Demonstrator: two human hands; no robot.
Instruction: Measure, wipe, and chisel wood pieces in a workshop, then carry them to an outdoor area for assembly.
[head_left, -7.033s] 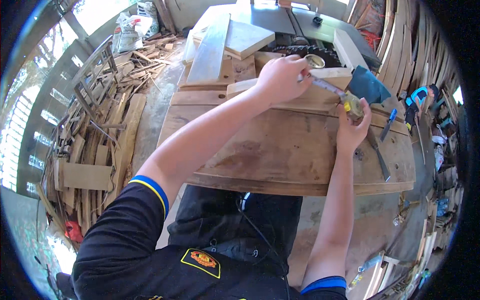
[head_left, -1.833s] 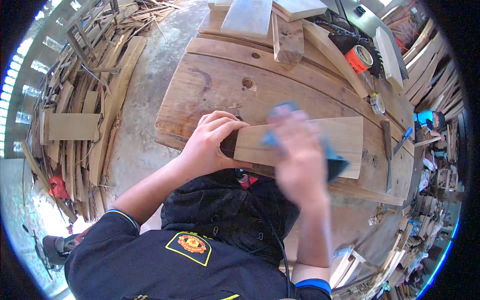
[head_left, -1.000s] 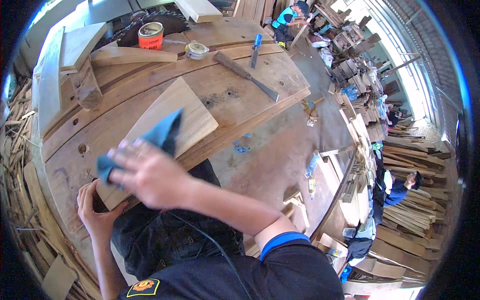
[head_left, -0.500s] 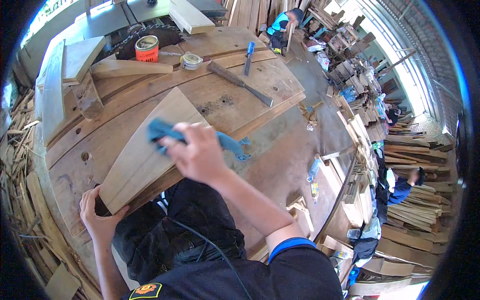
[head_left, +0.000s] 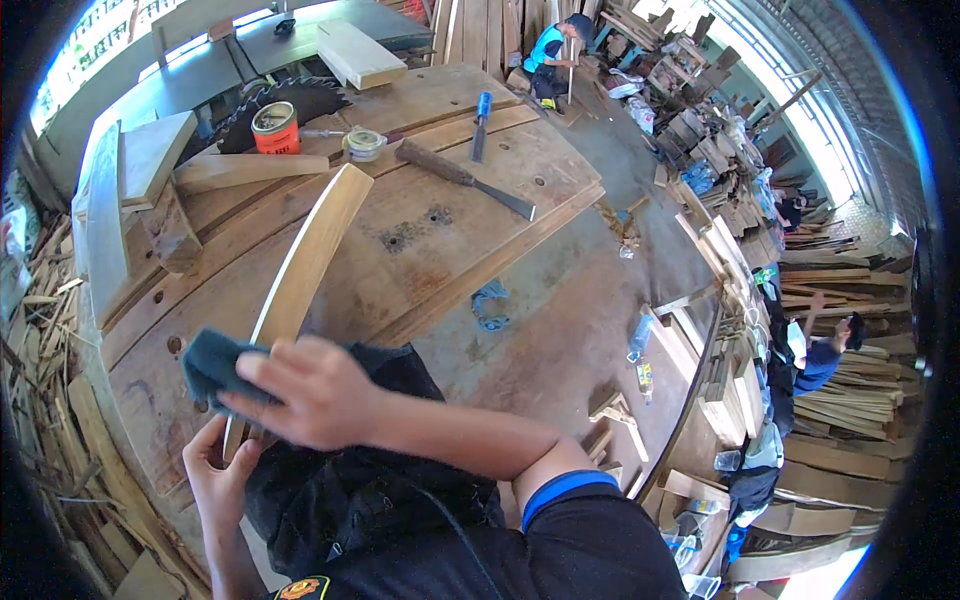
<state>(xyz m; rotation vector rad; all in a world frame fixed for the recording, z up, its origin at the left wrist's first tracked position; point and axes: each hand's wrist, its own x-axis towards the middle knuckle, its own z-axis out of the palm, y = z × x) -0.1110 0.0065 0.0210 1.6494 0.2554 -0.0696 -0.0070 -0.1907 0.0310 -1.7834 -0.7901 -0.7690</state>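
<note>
A curved wooden board (head_left: 312, 255) stands tilted on its side over the near edge of the workbench, its narrow pale edge facing up and left. My left hand (head_left: 222, 475) grips its lower end, the thumb on one side and the fingers on the other. Bunched in my right hand (head_left: 318, 395) is a dark teal cloth (head_left: 212, 368), which lies across the board's edge near that lower end. The right hand is slightly blurred and hides part of the board. Whether the cloth presses on the wood beneath the fingers is hidden.
The workbench (head_left: 450, 270) holds a long wooden-handled chisel (head_left: 465, 180), a blue-handled chisel (head_left: 481, 130), an orange can (head_left: 275, 132), a small round tub (head_left: 364, 144) and wood pieces (head_left: 250, 170). A toothed saw blade (head_left: 312, 98) is behind. Two people (head_left: 552, 60) (head_left: 822, 368) work farther off.
The board has turned from its broad face up onto its side. My right hand and the cloth have moved down and left, toward the left hand, which keeps hold of the lower end.
</note>
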